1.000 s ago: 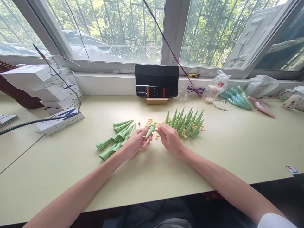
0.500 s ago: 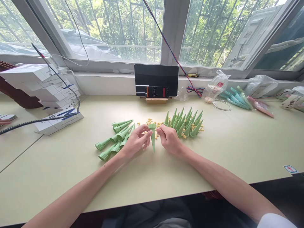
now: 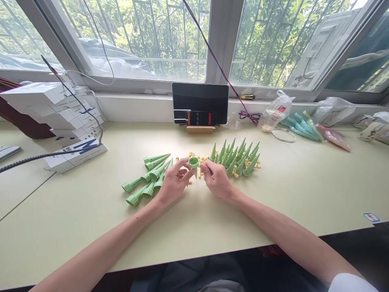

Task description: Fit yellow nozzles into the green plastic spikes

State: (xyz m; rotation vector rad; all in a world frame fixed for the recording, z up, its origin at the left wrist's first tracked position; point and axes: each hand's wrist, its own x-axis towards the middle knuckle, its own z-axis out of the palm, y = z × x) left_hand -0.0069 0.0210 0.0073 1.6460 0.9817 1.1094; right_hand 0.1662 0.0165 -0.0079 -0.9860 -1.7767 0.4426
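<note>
Between thumb and fingers, my left hand (image 3: 175, 180) grips a green watering spike (image 3: 193, 163). Its round open end is tipped toward me, and the pointed end is mostly hidden below. Close on its right, my right hand (image 3: 218, 178) is closed in a pinch near the spike's rim; whatever sits between those fingertips is too small to make out. Small yellow valves (image 3: 199, 174) lie scattered behind and between my hands. To the left is a loose pile of green spikes (image 3: 141, 195) lying on their sides. On the right, several spikes with yellow valves (image 3: 240, 160) stand points up in a cluster.
A tablet (image 3: 200, 99) leans at the back with a phone (image 3: 201, 118) in front of it. White boxes (image 3: 75, 156) and a dark coiled cable (image 3: 45, 156) are at the left. Plastic bags (image 3: 276, 111) and teal packets (image 3: 300, 125) lie along the back right.
My left hand has tilted the spike so its open end faces me rather than up. My right hand stays pinched beside it. A person's fingers at the far left edge have gone from view.
</note>
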